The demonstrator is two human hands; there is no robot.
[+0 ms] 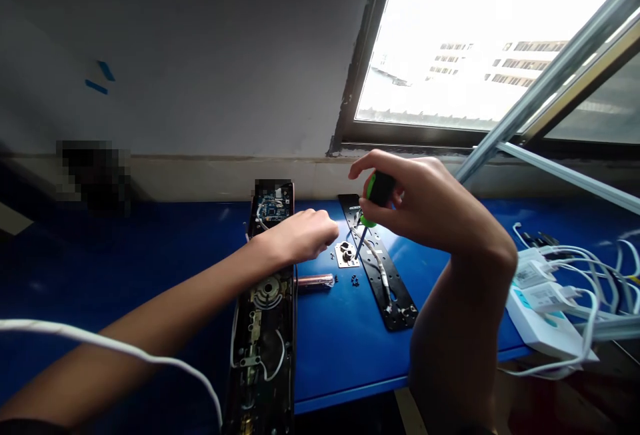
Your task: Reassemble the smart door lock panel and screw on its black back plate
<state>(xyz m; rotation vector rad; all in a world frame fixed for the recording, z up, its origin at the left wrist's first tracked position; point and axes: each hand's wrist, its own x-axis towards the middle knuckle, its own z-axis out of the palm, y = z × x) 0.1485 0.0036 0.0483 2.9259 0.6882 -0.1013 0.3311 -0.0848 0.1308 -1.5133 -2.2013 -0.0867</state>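
My right hand (417,198) grips a green and black screwdriver (379,192), its shaft slanting down. The tip meets the right edge of a small square metal plate (347,255) with a dark round centre, lying on the blue table (345,355). My left hand (310,234) is closed just left of the plate, above a long open black housing (265,355); whatever its fingers may hold is hidden. Small dark screws (355,280) lie below the plate. Beside them is a copper-coloured cylinder (315,281) in clear wrap.
A long black perforated panel (383,268) with a white-wrapped cable lies right of the plate. Farther right, white adapters and cables (555,288) sit on a white box (540,328). A metal bar (530,88) slants before the window. A white cable (125,348) crosses my left forearm.
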